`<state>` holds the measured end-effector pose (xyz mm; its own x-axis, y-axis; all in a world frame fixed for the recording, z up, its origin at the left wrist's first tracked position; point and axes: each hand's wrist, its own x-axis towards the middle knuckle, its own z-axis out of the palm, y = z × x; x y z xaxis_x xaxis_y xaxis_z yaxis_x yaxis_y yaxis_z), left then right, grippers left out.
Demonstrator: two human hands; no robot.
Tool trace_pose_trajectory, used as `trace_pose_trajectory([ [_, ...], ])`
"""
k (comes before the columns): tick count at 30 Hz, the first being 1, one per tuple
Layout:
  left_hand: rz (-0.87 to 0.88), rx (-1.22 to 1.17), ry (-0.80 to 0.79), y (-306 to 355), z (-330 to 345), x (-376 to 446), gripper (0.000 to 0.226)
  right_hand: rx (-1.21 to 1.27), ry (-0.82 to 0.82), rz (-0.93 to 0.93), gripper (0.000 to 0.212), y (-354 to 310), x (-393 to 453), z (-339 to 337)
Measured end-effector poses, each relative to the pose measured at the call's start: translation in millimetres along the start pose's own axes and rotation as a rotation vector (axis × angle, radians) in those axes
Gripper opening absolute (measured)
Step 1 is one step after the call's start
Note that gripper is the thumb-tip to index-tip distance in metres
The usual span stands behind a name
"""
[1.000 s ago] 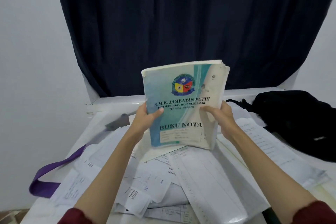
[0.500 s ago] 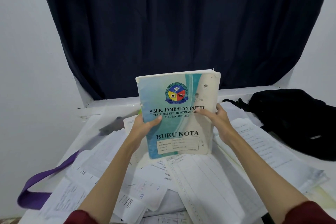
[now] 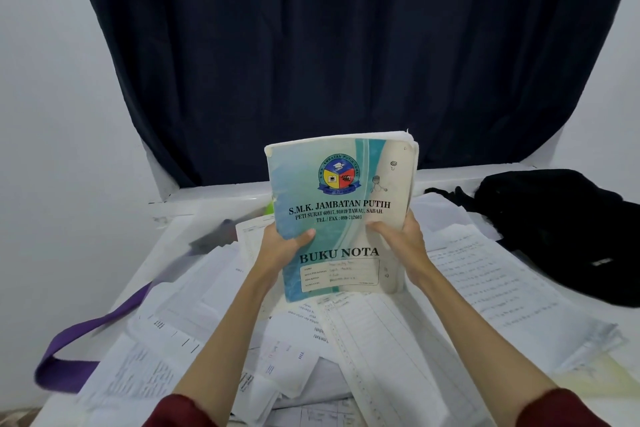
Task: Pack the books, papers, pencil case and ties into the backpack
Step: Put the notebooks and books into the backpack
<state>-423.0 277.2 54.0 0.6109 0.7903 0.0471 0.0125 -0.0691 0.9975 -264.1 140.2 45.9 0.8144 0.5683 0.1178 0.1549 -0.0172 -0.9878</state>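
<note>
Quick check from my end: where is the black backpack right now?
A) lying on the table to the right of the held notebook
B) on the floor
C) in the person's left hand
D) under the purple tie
A: the backpack lies on the table right of the notebook, untouched by either hand.

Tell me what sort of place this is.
Probably a room at home used for study: a dark curtain hangs on a white wall, and loose papers, a school notebook and a black backpack lie on a white table.
</note>
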Motion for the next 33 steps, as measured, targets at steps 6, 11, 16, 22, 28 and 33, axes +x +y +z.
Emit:
trace_pose_trajectory([
  [6,0.072,0.048,0.038,19,5,-11,0.026,-0.023,-0.086,-0.021,0.044,-16,-2,-19],
  [11,0.270,0.458,-0.025,76,14,1,0.016,-0.178,0.368,-0.435,0.084,-67,-3,-79],
  [16,0.481,1.081,-0.170,152,68,-3,0.015,-0.718,0.084,-0.478,0.068,-110,5,-148],
  [22,0.495,1.205,-0.459,195,153,17,0.024,-0.221,-0.349,-0.109,0.030,-85,7,-216],
  [28,0.460,1.171,-0.617,184,287,39,0.024,-0.011,-0.388,-0.039,0.036,-46,39,-320],
  [33,0.511,1.194,-0.513,165,398,48,0.028,0.144,-0.339,0.078,0.035,-13,74,-416],
])
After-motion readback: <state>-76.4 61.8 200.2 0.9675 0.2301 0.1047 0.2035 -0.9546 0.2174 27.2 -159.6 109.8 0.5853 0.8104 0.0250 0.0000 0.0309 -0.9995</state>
